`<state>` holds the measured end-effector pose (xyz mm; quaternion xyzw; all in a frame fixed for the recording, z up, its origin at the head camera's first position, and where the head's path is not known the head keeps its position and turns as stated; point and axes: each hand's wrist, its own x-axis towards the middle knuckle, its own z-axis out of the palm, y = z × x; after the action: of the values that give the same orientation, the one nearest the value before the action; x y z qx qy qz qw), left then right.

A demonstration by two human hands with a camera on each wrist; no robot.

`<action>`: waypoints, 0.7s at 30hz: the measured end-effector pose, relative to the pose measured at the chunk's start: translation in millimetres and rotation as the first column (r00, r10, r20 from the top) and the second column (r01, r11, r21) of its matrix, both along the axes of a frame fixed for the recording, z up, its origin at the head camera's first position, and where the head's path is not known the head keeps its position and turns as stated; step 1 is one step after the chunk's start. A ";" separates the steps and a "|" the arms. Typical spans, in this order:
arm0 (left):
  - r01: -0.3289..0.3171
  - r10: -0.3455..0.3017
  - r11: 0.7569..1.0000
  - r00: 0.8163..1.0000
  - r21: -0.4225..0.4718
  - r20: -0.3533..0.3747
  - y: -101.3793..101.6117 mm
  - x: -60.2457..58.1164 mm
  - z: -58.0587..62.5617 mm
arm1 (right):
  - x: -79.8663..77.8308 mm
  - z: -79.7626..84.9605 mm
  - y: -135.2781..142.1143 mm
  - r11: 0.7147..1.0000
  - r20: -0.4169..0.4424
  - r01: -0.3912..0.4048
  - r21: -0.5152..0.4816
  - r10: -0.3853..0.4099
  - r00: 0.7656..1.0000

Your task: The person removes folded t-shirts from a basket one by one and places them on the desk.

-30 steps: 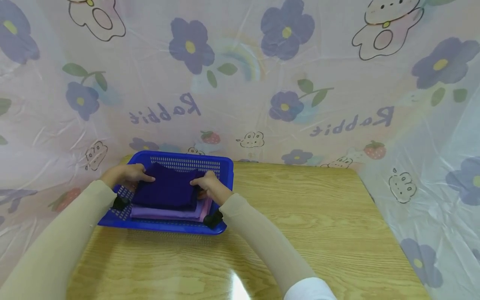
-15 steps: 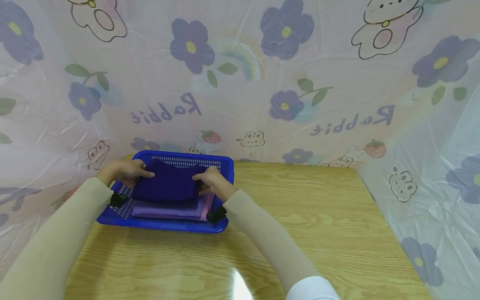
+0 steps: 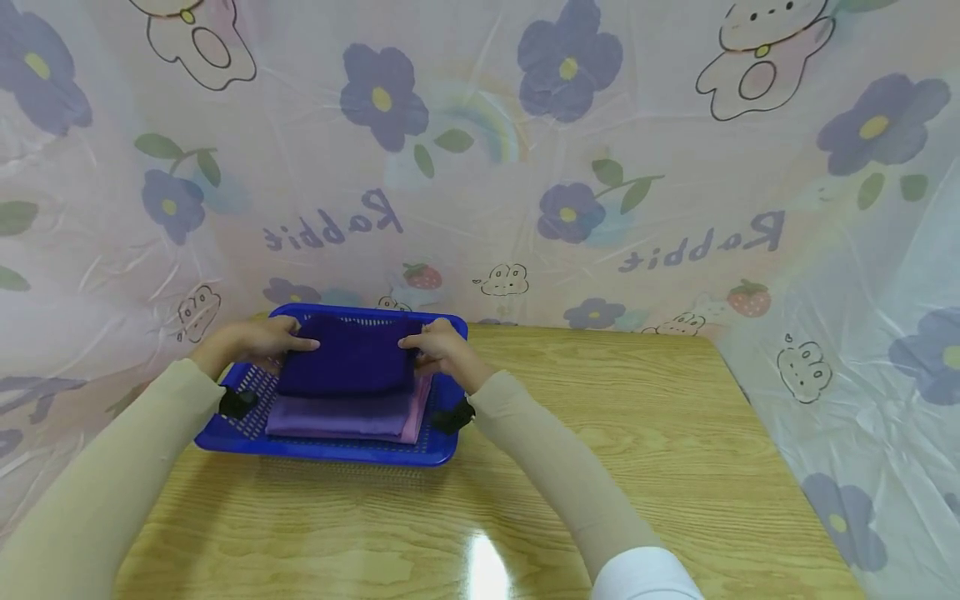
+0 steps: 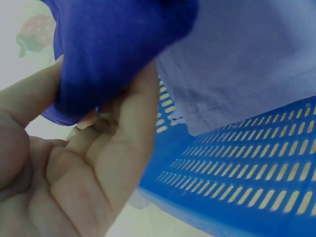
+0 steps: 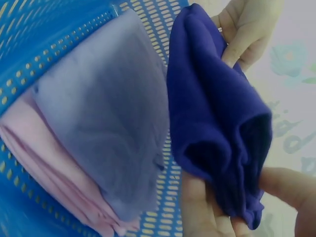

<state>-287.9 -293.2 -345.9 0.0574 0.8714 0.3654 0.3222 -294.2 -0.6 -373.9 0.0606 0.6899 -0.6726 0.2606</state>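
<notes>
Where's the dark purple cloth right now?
Head view: dark purple cloth held between left hand and right hand, above the lilac cloth in the blue basket.

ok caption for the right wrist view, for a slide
Both hands lift a folded dark blue cloth above lilac and pink cloths in a blue basket.

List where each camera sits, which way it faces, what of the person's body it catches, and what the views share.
Head: worn high, faces forward and down at the table; both sleeves, left hand, right hand.
Left wrist: beside the blue basket, looking along the palm; fingers pinching the dark purple cloth.
Right wrist: above the basket, looking across; both hands gripping that cloth.
Shared: cloth, basket, lilac cloth.
</notes>
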 end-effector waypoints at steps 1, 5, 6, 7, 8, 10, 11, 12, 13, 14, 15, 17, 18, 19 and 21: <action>0.001 -0.001 1.000 1.000 0.000 -0.005 1.1 0.1 0.8 | -0.2 2.5 2.7 1.000 0.000 -0.009 -0.006 0.009 1.000; 0.021 -0.021 1.000 0.999 0.006 -0.029 6.3 1.4 5.7 | -1.3 10.0 13.0 0.999 -0.022 -0.054 -0.003 0.054 0.998; 0.020 -0.020 1.000 0.999 0.009 -0.033 8.1 1.8 7.0 | -1.3 11.6 15.4 0.998 -0.033 -0.064 0.005 0.064 0.997; 0.015 -0.015 1.000 0.999 0.014 -0.034 10.1 2.3 8.3 | -1.8 12.8 17.7 0.997 -0.042 -0.070 0.009 0.071 0.997; 0.014 -0.013 1.000 0.999 0.028 -0.031 11.9 2.8 9.5 | -2.3 14.0 20.1 0.997 -0.051 -0.075 0.016 0.076 0.996; 0.003 -0.002 0.999 1.000 0.050 -0.025 16.0 3.7 11.5 | -3.1 16.0 24.9 0.997 -0.059 -0.079 0.020 0.080 0.995; 0.001 0.001 0.998 1.000 0.060 -0.025 18.4 4.3 12.6 | -3.1 17.4 27.6 0.997 -0.065 -0.079 0.026 0.080 0.995; 0.000 0.001 0.998 1.000 0.069 -0.026 20.7 5.2 13.8 | -3.2 18.6 30.1 0.997 -0.068 -0.078 0.024 0.080 0.994; -0.004 0.006 0.997 1.000 0.080 -0.025 23.3 5.9 14.7 | -3.3 19.9 33.0 0.997 -0.067 -0.079 0.018 0.080 0.995; -0.004 0.007 0.996 1.000 0.088 -0.027 25.8 6.5 15.2 | -3.2 21.3 35.9 0.997 -0.066 -0.081 0.016 0.082 0.994; -0.002 0.005 0.996 0.999 0.091 -0.033 28.0 6.9 15.5 | -3.3 22.2 38.9 0.997 -0.065 -0.082 0.009 0.082 0.994; 0.000 0.003 0.995 0.999 0.098 -0.033 33.4 7.5 15.8 | -3.3 24.6 45.3 0.996 -0.060 -0.084 0.005 0.084 0.995; 0.001 0.002 0.995 1.000 0.104 -0.030 35.7 7.4 15.5 | -3.6 25.3 48.8 0.996 -0.061 -0.086 0.008 0.086 0.994; 0.000 0.003 0.994 1.000 0.113 -0.028 37.9 7.0 15.0 | -4.3 26.0 52.2 0.996 -0.066 -0.085 0.014 0.086 0.994; 0.002 0.000 0.991 1.000 0.136 -0.018 41.9 6.6 14.5 | -6.0 26.9 58.8 0.996 -0.077 -0.083 0.029 0.085 0.993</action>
<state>-281.3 -251.3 -331.4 0.0830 0.8474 0.4231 0.3098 -300.2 58.2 -347.0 0.0084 0.7101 -0.6540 0.2607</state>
